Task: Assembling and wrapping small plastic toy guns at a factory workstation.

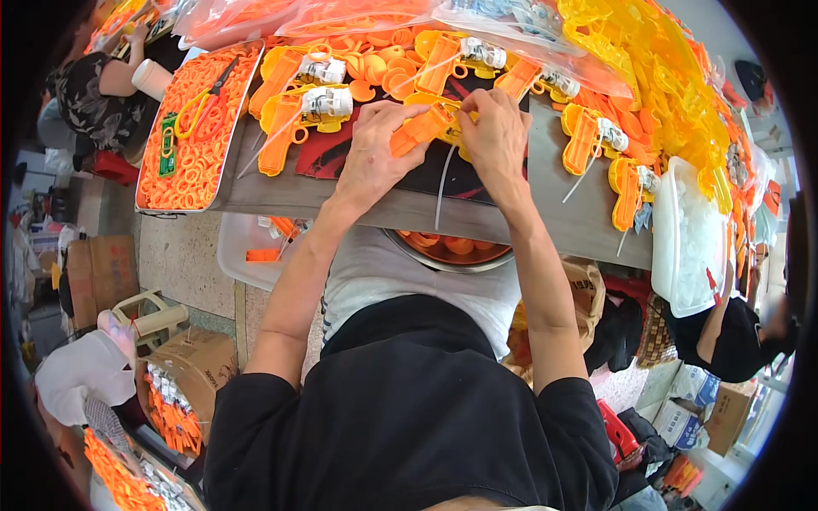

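My left hand is closed around the orange handle of a yellow-and-orange toy gun, held over a dark red and black mat. At the toy's yellow part, the fingers of my right hand are pinched together; whatever lies between their tips is hidden. A thin white plastic strip hangs below the toy. Similar toy guns with white, clear-cased mechanisms lie around the mat, among them one on the left and one on the right. Loose orange discs are heaped beyond my hands.
A tray of orange rings on the left carries scissors and a green piece. Yellow parts pile up at far right, above a white bin of clear pieces. A metal bowl sits at my lap. Other people work on both sides.
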